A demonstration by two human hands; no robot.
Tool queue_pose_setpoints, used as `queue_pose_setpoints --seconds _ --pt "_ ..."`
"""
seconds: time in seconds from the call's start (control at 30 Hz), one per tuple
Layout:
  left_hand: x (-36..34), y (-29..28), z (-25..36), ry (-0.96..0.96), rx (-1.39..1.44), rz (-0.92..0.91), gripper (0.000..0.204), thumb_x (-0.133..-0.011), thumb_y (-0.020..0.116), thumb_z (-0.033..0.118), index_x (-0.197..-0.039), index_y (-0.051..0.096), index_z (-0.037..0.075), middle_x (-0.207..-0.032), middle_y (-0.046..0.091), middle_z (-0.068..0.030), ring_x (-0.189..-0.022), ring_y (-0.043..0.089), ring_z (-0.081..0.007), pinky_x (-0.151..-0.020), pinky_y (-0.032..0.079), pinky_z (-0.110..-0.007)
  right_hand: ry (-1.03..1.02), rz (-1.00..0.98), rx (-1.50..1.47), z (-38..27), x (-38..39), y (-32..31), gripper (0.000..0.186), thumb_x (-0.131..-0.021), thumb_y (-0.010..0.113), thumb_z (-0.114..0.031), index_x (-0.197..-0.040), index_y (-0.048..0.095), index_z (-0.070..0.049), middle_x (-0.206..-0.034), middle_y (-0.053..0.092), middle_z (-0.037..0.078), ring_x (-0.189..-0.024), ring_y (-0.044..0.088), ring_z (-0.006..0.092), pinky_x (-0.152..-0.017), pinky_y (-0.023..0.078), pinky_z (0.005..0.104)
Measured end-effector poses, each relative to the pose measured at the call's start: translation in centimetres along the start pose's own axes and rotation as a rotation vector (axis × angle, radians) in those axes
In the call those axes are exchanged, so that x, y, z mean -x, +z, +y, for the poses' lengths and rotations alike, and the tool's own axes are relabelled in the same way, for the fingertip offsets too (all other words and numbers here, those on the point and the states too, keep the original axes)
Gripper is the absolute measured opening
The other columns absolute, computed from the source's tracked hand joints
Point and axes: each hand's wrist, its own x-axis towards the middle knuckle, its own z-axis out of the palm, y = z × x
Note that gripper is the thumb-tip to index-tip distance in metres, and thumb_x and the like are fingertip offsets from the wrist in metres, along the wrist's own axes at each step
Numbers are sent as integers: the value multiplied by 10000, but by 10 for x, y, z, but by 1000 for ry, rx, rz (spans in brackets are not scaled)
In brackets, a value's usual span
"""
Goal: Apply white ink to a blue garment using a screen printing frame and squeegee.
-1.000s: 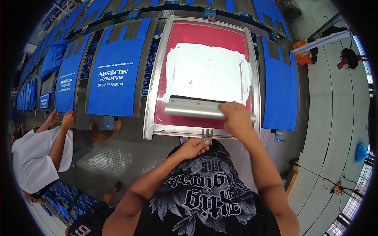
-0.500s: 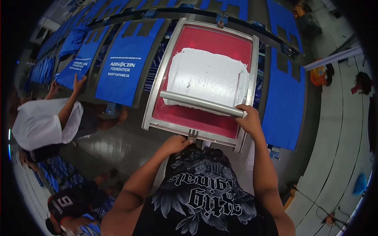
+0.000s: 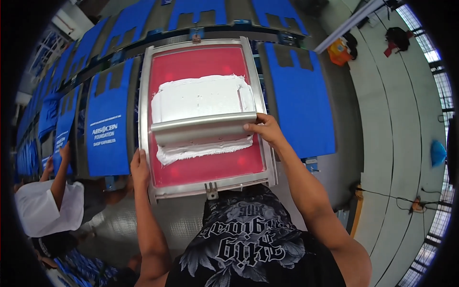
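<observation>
A pale panelled walkway (image 3: 382, 143) runs down the right side of a workshop where blue bags lie on dark boards in rows. At center, a metal-edged printing screen (image 3: 144, 95) with red mesh stands before a person in a black patterned top (image 3: 248, 229). A plain blue bag (image 3: 301, 103) lies to its right; a blue bag with white print (image 3: 107, 119) lies to its left. A co-worker in a white shirt (image 3: 52, 205) is at lower left. A broad patch of white ink (image 3: 196, 98) covers the middle of the mesh. Across it lies a metal squeegee (image 3: 205, 130), ink showing on both sides. The person's right hand (image 3: 268, 129) grips its right end, thumb and fingers closed on it. The left hand (image 3: 139, 168) touches the screen's left rail near its lower corner; whether its fingers wrap around the rail cannot be told. A small pronged bracket (image 3: 211, 191) sits at the near edge.
</observation>
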Motion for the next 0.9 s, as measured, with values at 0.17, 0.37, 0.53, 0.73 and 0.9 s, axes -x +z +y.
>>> queue_pose_setpoints --seconds 0.17,0.37,0.53,0.73,0.9 --pt "63 71 68 -13 67 -148 482 -981 455 317 -1289 469 -54 -1172 593 -161 -1051 550 -182 -913 417 -280 67 161 117 -31 44 -109 400 -671 784 -151 -1014 659 12 -906 664 79 -850 613 162 -782 481 297" --pt "140 243 122 -4 241 -276 535 -950 521 363 -1296 457 -41 -1059 623 -156 -942 558 -151 -818 446 -268 -8 259 146 -25 101 -293 344 -671 758 -110 -984 673 6 -898 657 65 -873 593 161 -805 461 310" --pt "187 323 141 -6 306 -250 504 -948 526 344 -1268 486 -44 -1036 635 -139 -959 574 -163 -844 447 -278 11 220 102 9 97 -382 331 -668 757 -110 -967 677 8 -865 655 62 -843 595 158 -801 457 308" --pt "206 360 170 -23 76 -174 477 -948 523 329 -1262 496 -30 -1162 596 -169 -1050 568 -210 -899 435 -301 98 184 209 10 66 -442 418 -648 777 -141 -1023 670 8 -911 652 86 -875 596 183 -841 452 311" --pt "202 370 161 -54 127 -131 498 -951 517 352 -1269 489 -29 -1180 584 -175 -1089 546 -213 -947 399 -299 9 130 217 27 52 -448 396 -676 770 -148 -1021 668 17 -884 659 83 -830 605 174 -794 461 296"
